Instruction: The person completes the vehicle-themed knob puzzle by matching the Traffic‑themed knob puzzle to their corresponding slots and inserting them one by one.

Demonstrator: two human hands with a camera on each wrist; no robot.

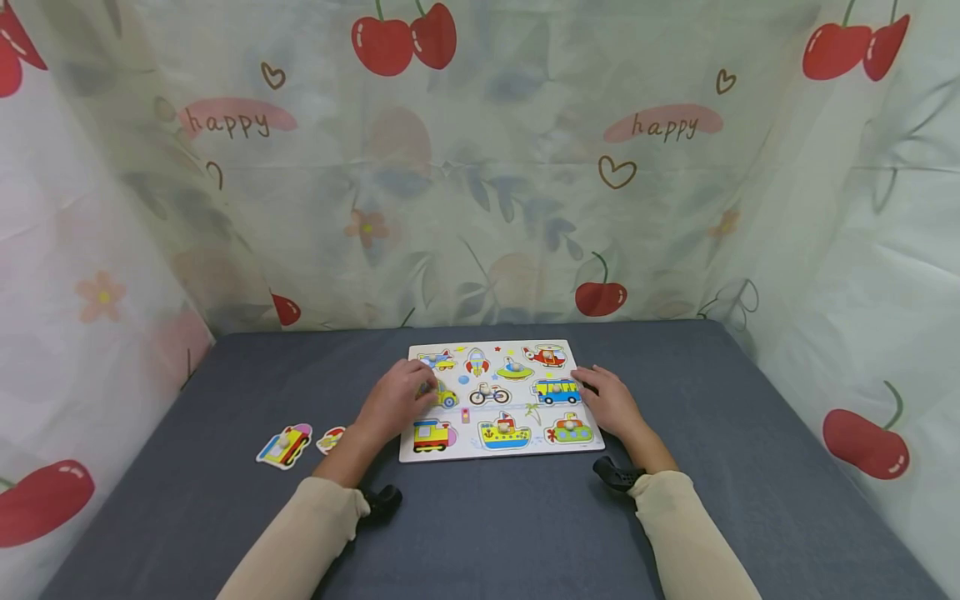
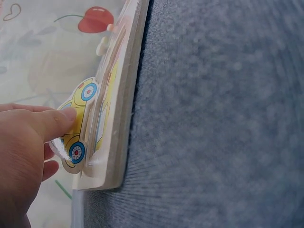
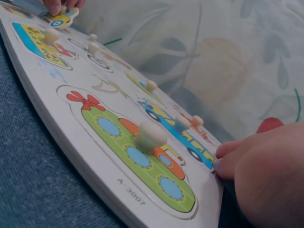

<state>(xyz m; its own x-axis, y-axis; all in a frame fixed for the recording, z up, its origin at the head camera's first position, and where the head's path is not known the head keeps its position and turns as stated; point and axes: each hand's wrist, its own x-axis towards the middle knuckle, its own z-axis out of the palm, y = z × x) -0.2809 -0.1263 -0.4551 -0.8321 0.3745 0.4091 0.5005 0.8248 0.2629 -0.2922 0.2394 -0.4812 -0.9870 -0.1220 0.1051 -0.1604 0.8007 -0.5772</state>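
My left hand pinches a yellow car puzzle piece between thumb and fingers. The piece is tilted close over the left side of the white puzzle board, beside a printed car picture. My right hand rests with its fingertips at the board's right edge, near the blue bus piece. A green submarine piece with a round wooden knob sits at the board's near right corner. A yellow ship piece lies to its left, and a bicycle piece is in the middle.
A train piece and a smaller red and white piece, partly hidden by the left forearm, lie on the dark grey table left of the board. A patterned curtain stands behind and on both sides.
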